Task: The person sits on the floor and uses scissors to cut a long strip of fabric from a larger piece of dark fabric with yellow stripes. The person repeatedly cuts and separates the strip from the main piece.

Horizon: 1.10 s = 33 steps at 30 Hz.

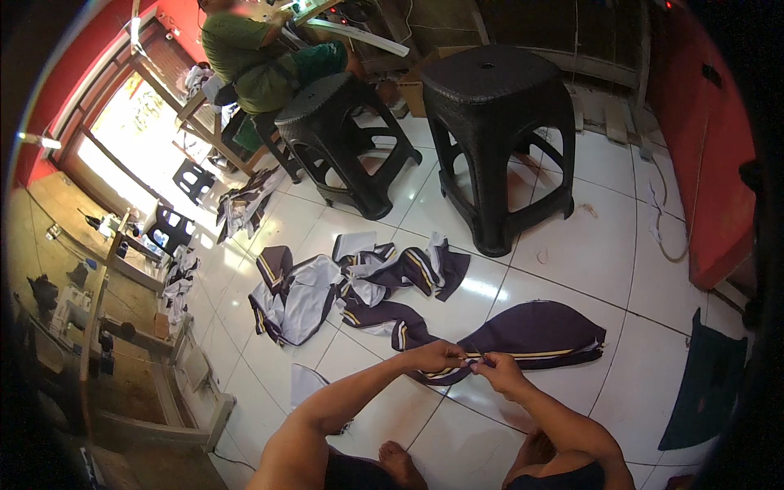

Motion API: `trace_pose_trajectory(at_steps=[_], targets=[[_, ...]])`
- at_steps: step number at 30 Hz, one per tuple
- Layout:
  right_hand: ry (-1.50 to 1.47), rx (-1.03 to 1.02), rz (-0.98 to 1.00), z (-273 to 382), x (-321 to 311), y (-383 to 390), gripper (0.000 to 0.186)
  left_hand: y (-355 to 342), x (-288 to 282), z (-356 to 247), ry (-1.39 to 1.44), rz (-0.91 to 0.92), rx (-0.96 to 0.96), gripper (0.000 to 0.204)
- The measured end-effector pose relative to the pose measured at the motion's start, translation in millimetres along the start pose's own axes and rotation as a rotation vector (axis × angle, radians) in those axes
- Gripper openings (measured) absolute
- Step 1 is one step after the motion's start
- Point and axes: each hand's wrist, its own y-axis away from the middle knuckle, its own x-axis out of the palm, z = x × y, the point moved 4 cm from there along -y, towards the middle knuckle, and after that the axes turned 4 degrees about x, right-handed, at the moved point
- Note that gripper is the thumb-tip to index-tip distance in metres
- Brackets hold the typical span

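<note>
A long run of dark purple cloth pieces (531,327) with yellow and white stripes lies in front of me. My left hand (439,356) pinches the cloth's striped edge at the narrow part between two pieces. Close beside it, my right hand (500,372) is closed, its thumb and fingers at the same edge. A small dark pointed thing shows between the hands, too small to name. Farther off, more of the cloth, with white and pale grey panels (309,298), lies in a crumpled heap on the floor.
Two black plastic stools (498,106) stand on the white tiled floor (584,224) beyond the cloth. A person in green (245,57) sits at the far left. Dark green cloth (706,384) lies at the right, near a red panel (706,155). Wooden tables (98,302) line the left.
</note>
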Motion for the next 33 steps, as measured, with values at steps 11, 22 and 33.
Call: trace_pose_trajectory(at_steps=[11,22,33], targets=[[-0.027,-0.170,-0.295,22.4,-17.4,1.9,0.023,21.1,-8.6,-75.6,-0.512,-0.539,0.505,0.025],[-0.073,-0.289,-0.265,69.2,-19.1,29.9,0.028,22.0,10.6,-84.3,-0.455,-0.516,0.289,0.029],[0.331,-0.490,-0.280,90.5,-35.0,43.6,0.030,26.4,4.3,-77.8,-0.206,-0.350,0.265,0.027]])
